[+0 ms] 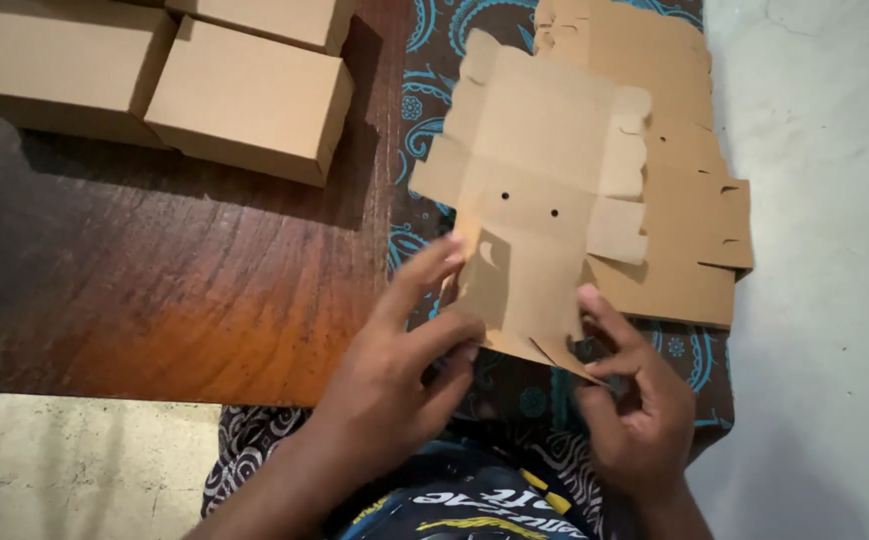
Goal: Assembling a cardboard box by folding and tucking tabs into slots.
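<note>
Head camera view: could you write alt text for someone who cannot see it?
Two bare hands, left hand and right hand, hold a flat, unfolded cardboard box blank by its near edge above a blue patterned cloth. More flat blanks lie stacked beneath it, and finished cardboard boxes sit on a wooden board to the left.

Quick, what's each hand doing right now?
Left hand: closed on the near edge of the flat, unfolded brown cardboard box blank.
Right hand: pinching that blank's near corner flap.
</note>
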